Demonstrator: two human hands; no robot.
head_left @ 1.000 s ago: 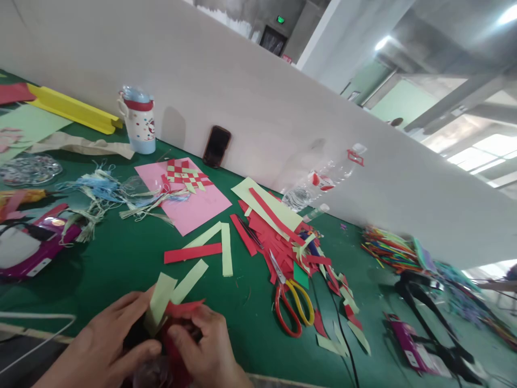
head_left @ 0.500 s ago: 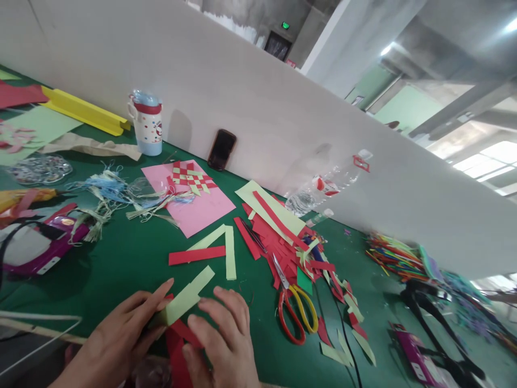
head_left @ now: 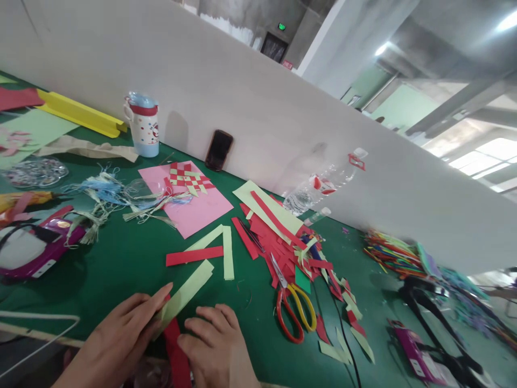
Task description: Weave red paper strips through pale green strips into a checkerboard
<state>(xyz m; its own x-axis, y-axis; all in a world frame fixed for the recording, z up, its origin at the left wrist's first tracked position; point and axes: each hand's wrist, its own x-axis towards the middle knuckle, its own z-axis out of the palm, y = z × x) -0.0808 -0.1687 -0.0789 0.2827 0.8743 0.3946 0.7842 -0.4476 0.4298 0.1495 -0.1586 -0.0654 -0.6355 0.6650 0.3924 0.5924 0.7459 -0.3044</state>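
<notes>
Pale green paper strip (head_left: 186,295): positioned lower left of centre in the frame, long axis diagonal, running from the left hand (head_left: 115,334) up and rightward, away from both hands. Left hand — the nearer — pinches its lower end. Right hand (head_left: 220,345): set apart, just right of the red strip (head_left: 176,350), fingers loosely curled; whether it grips that strip cannot be told. Beyond, on the green surface (head_left: 133,264): scissors (head_left: 285,284), right of centre
</notes>
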